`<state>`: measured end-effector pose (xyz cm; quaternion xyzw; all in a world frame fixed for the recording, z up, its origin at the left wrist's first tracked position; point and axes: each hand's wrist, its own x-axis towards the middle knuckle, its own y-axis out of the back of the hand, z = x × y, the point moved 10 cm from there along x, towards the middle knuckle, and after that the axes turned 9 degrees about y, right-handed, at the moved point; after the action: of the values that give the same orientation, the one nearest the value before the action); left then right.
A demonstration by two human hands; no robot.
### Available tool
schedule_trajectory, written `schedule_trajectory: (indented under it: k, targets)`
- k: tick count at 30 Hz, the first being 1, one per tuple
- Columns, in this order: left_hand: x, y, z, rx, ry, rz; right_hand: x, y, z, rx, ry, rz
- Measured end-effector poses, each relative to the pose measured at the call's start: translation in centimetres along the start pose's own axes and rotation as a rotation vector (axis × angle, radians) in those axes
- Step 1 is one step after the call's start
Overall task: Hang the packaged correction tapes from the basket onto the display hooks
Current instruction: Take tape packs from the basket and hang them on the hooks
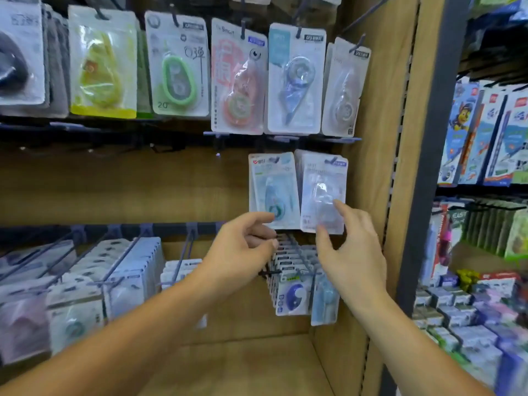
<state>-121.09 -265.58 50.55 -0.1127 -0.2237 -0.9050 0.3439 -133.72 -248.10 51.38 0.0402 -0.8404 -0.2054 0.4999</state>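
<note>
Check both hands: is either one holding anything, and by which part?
Cannot tell. The right hand's fingers lie on the lower edge of the right pack, the left hand's curl at the left pack's bottom corner; no firm pinch shows.

Two hands (240, 247), six top-row packs (180, 67) in front, two middle-row packs (273, 190) in front

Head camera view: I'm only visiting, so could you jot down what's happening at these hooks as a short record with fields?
place: wooden display wall fitted with hooks
middle row: teal pack and clear pack hang side by side
right hand: thumb and forefinger touch the clear pack's lower part
left hand: fingers curled at the teal pack's bottom edge; grip unclear
row below: lower packs crowd their hooks
basket: not in view
</note>
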Motion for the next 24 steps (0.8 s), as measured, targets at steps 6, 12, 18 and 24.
schedule_trajectory:
  k: [6, 12, 18, 24]
  targets:
    - [-8.0, 3.3, -4.6, -0.036, 0.036, 0.005, -7.6, -1.1, -6.0, 0.036, 0.202, -0.030]
    - [-17.0, 6.0, -14.8, -0.016, 0.191, -0.012, -18.3, -8.1, -9.9, 0.028, 0.266, -0.361]
    - [-27.5, 6.0, -31.7, 0.031, 0.581, -0.078, -34.6, -20.1, -8.4, 0.009, 0.118, -1.120]
    - [-37.6, 5.1, -44.8, 0.187, 0.841, -0.154, -50.5, -27.4, -6.9, 0.098, 0.048, -1.545]
